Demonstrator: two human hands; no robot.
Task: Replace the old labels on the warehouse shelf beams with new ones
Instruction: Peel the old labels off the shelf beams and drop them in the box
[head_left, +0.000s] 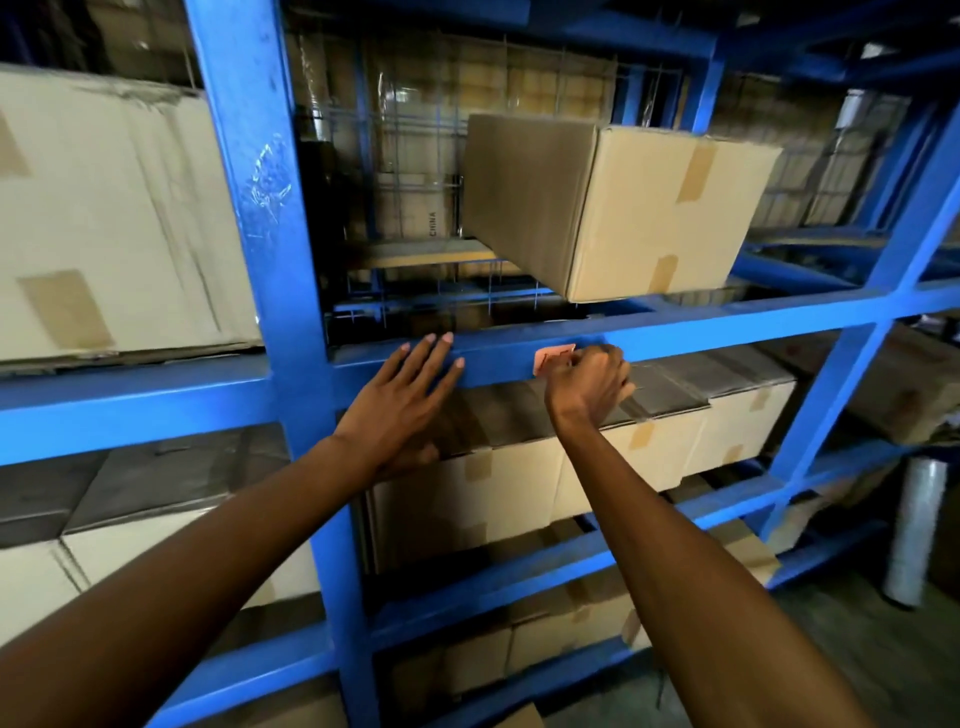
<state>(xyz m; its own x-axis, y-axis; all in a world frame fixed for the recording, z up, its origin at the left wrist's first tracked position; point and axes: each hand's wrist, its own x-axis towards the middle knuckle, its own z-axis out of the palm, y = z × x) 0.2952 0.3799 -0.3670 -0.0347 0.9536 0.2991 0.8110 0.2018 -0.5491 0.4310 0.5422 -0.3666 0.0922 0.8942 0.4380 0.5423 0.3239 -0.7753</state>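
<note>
Small pale pink rectangular paper label (553, 357) sits on the front face of the blue painted steel shelf beam (701, 335), just right of the beam's middle span; it has reddish print too blurred to read, and its right edge is hidden under fingers. Right hand (589, 387) is curled nearly closed, fingertips bunched against the label's right end, touching it and the beam; whether it has the edge pinched or is just pressing on it cannot be told. Left hand (410, 400) is fully open, fingers straight and together, laid flat on the beam face to the left of the label, fingertips reaching the beam's top edge; it holds nothing and is clear of the label. One label visible, two bare forearms, no sleeves. The beam joins a blue steel upright post (260, 208) on the left, which carries a patch of crinkled clear tape residue (267, 182). One brown taped cardboard box (623, 208) sits on the level above the beam, angled, right of centre. A row of taped cardboard boxes (597, 457) fills the level directly below the hands; at least three fronts show. One roll of clear stretch wrap (917, 530) stands upright on the floor at far right.
</note>
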